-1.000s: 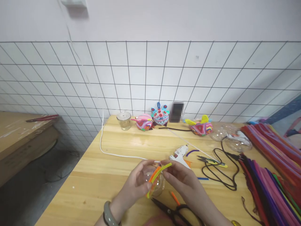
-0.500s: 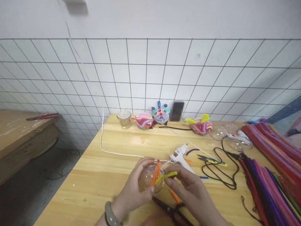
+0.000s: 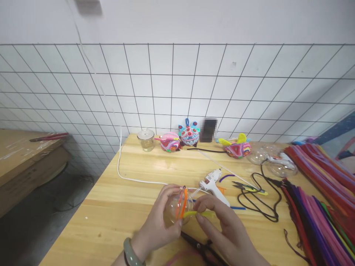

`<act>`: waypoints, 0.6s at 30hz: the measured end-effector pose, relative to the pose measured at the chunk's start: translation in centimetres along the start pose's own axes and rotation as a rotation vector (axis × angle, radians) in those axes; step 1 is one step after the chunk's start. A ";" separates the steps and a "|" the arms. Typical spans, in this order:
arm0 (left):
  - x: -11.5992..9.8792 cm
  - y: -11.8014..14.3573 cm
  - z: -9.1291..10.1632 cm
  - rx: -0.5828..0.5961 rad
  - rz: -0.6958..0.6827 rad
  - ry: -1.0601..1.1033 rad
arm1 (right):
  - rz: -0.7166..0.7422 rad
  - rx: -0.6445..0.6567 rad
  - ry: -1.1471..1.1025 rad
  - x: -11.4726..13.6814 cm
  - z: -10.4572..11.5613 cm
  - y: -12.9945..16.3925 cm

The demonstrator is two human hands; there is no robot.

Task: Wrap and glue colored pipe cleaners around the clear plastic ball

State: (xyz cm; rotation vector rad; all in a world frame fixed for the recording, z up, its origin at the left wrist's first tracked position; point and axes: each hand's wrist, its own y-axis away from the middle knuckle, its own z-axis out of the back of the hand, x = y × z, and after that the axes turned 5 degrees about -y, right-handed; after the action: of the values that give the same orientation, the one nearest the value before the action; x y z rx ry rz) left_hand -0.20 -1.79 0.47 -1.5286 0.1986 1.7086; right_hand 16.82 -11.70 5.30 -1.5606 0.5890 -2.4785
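Both forearms enter from the lower edge and meet over the near part of the light wooden table (image 3: 124,207). The left hand (image 3: 161,218), with a grey-green bangle (image 3: 129,253) on its wrist, is cupped palm-inward around a clear plastic ball (image 3: 177,210), thumb above and fingers curled under its near side — a closed hold on the ball. An orange pipe cleaner (image 3: 181,202) runs in a loop over the ball's upper curve, just under the left thumb. The right hand (image 3: 222,229) lies just beside the ball on its right, fingers bent, with thumb and forefinger pinched on a yellow-green pipe cleaner (image 3: 198,213) that stretches level from the ball's lower right towards the right palm.

Black-handled scissors (image 3: 199,245) lie on the table directly below both hands. Just beyond the right hand rests a white hot-glue gun (image 3: 212,183), its nozzle pointing towards the ball; a white cord (image 3: 124,177) trails off to the left. Further right — a black cable (image 3: 257,207), small yellow-handled snips (image 3: 249,188) and a broad pile of multicoloured pipe cleaners (image 3: 318,192). Against the tiled wall stand a small glass jar (image 3: 146,140) and three finished pipe-cleaner figures (image 3: 188,136).
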 end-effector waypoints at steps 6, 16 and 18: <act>-0.1 0.1 0.0 -0.030 0.003 -0.034 | 0.097 -0.020 0.079 0.8 0.1 0.0; 0.4 0.0 0.0 -0.134 0.186 0.346 | -0.095 -0.033 0.418 -2.9 2.2 0.6; 0.5 -0.3 0.1 -0.184 0.217 0.460 | -0.234 -0.057 0.618 -5.1 2.9 0.7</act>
State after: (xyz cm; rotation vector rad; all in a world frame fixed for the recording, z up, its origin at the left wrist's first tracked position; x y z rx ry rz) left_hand -0.03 -1.26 0.16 -2.0914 0.4685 1.5440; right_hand 21.59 -11.34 1.83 -0.8920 0.5781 -3.1607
